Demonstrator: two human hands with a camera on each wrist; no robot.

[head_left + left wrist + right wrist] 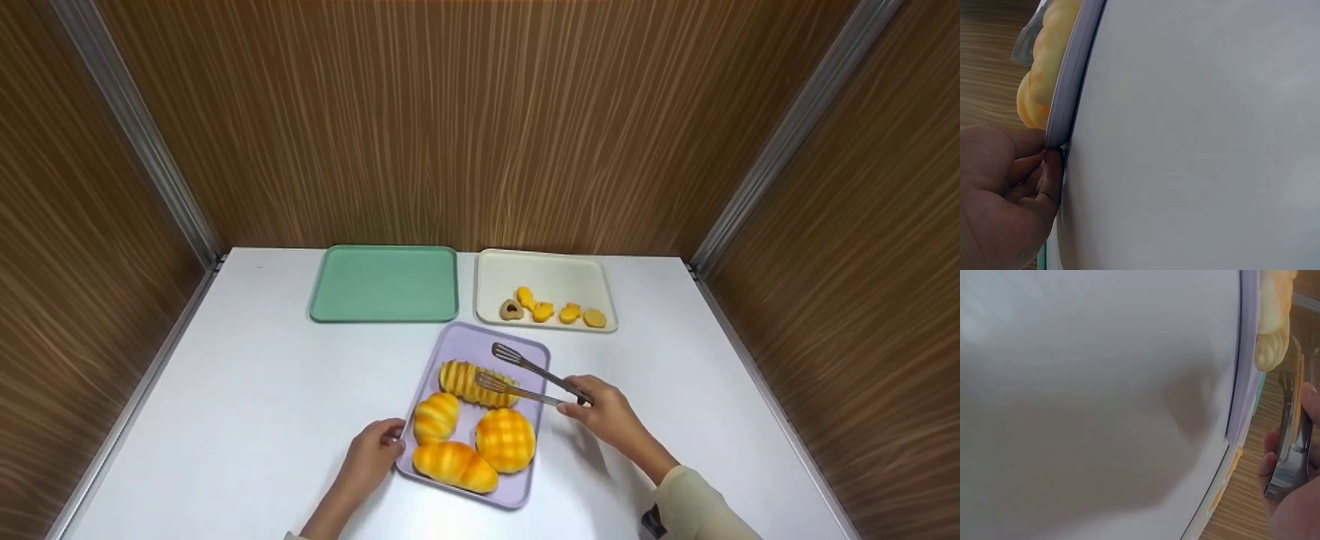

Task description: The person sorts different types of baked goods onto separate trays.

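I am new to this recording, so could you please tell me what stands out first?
Four golden bread rolls fill a lilac tray at the table's near middle. The right hand holds metal tongs open over the far roll, while the left hand grips the tray's left rim.

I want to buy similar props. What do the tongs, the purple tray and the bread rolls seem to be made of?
The slotted grey tongs, held in the right hand: metal, apparently steel, with a dull sheen. The lilac rectangular tray, steadied by the left hand: matte plastic or similar, with a smooth moulded rim. The glossy yellow-orange bread rolls: probably foam or plastic replicas, given their uniform shine.
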